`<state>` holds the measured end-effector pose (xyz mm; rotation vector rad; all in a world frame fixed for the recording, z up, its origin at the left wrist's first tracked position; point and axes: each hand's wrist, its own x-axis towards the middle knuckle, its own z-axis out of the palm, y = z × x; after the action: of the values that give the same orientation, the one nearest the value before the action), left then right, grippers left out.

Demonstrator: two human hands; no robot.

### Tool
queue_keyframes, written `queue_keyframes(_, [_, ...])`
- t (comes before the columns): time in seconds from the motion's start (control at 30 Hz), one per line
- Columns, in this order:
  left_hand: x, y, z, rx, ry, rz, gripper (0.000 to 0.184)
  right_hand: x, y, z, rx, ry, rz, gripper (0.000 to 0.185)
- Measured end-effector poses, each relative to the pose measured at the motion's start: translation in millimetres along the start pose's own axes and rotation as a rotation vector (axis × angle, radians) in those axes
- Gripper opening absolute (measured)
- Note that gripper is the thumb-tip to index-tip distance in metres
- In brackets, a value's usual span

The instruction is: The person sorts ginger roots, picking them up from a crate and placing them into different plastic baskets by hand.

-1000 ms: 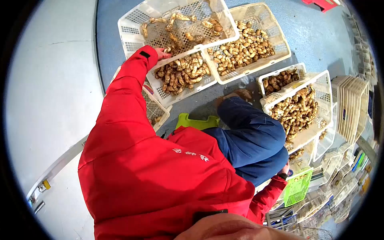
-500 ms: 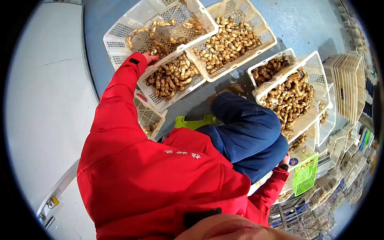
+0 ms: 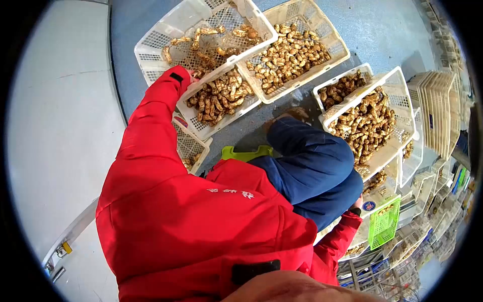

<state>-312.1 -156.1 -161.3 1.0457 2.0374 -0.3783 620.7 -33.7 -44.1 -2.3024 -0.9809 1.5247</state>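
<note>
My left hand (image 3: pixel 193 76), mostly covered by its red sleeve, is at the near side of a large white crate (image 3: pixel 262 44). Scattered long mushrooms (image 3: pixel 207 31) lie inside that crate. Just below the hand, a smaller white crate (image 3: pixel 202 132) holds a heap of brown-and-white mushrooms (image 3: pixel 219 98). Its fingers are hidden, so any grip cannot be made out. Low beside my knee is my right hand (image 3: pixel 358 203), partly behind the blue trouser leg and close to a white crate with a round blue sticker (image 3: pixel 369 206). Its fingers do not show clearly.
Another crate (image 3: pixel 342 56) of short mushrooms stands at top centre. To the right, a tilted crate (image 3: pixel 405 103) is heaped with mushrooms. Stacked crates (image 3: pixel 436 108) and a green basket (image 3: pixel 385 225) stand beyond. A green stool (image 3: pixel 246 154) is beneath me.
My left hand has shifted slightly down and right at the crate, and its fingers are now more hidden behind the sleeve. My right hand stays beside the knee.
</note>
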Motion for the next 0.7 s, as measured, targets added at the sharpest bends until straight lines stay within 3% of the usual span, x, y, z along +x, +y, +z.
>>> queue_keyframes(0.07, [-7,-9,5,0.023,-0.030,-0.021,0.067,24,33,-7,0.264,-0.079,-0.066,0.034])
queue_keyframes(0.1, [-7,-15,7,0.046,-0.035,-0.027,0.067,19,22,0,0.208,0.001,0.031,0.032])
queue_keyframes(0.13, [-7,-21,7,0.075,-0.046,-0.032,0.067,10,15,10,0.383,-0.083,-0.041,0.032])
queue_keyframes(0.2, [-3,-23,2,0.147,-0.075,-0.042,0.066,-2,9,17,0.199,-0.025,-0.077,0.034])
queue_keyframes(0.23, [1,-18,1,0.185,-0.089,-0.054,0.066,-3,12,15,0.270,0.036,0.012,0.031])
queue_keyframes(0.27, [5,-18,0,0.228,-0.101,-0.077,0.066,-41,-32,33,0.137,0.134,0.025,0.027])
queue_keyframes(0.3, [2,-13,-2,0.272,-0.109,-0.103,0.065,-23,-10,27,0.154,0.053,-0.083,0.025])
queue_keyframes(0.33, [-3,-13,-1,0.307,-0.109,-0.136,0.065,-16,-2,25,0.313,-0.040,-0.054,0.024])
queue_keyframes(0.4, [-13,-11,-1,0.350,-0.087,-0.175,0.065,-19,-5,22,0.287,-0.012,-0.118,0.022])
queue_keyframes(0.47, [-25,-6,-15,0.357,0.004,-0.198,0.060,-20,-4,11,0.509,-0.102,-0.124,0.020])
queue_keyframes(0.5, [-20,-19,-19,0.208,0.141,-0.235,0.060,-29,-16,7,0.449,0.010,-0.068,0.019])
queue_keyframes(0.57, [-27,-17,-40,-0.514,0.390,-0.227,0.040,-30,-26,-7,0.231,0.096,-0.176,0.019])
queue_keyframes(0.6, [-45,-7,-49,-1.088,0.471,-0.170,0.023,-25,-29,-13,0.185,0.108,-0.233,0.020])
queue_keyframes(0.63, [-53,0,-58,-1.370,0.509,0.214,0.023,-24,-42,-13,0.296,0.093,-0.297,0.021])
queue_keyframes(0.7, [-118,69,-93,-1.616,0.577,0.226,0.028,-49,-91,-1,0.475,0.075,-0.386,0.026])
